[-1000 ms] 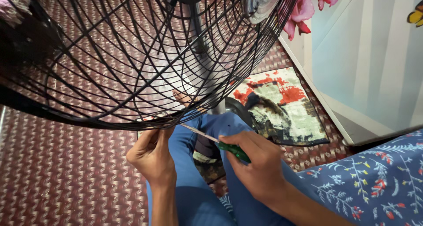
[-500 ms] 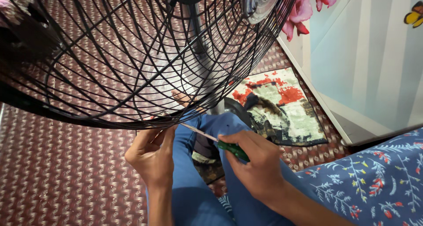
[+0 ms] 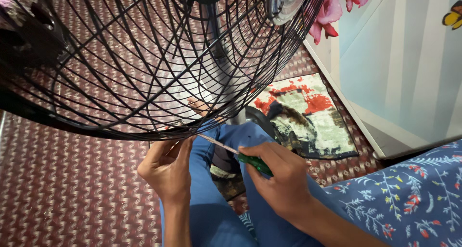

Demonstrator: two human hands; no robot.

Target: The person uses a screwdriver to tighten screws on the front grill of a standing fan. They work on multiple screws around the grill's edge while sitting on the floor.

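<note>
Maroon woven floor matting [image 3: 72,199] covers the work area, with the person seated on it, legs in blue trousers [image 3: 211,213] stretched beneath the work. Nearest the camera, the right hand [image 3: 276,179] grips a green-handled screwdriver [image 3: 255,164], fingers closed around the handle; the shaft runs up and left to the lower rim of the black wire fan guard [image 3: 144,74]. The left hand [image 3: 166,167] pinches that rim at the fastening point, fingers closed on it. The fastener itself is too small to make out. For a clean result, keep the blade in line with the fastener and steady the rim with the left hand. Beyond lie a patterned cloth [image 3: 308,117] and a flower-printed cabinet [image 3: 409,69].
</note>
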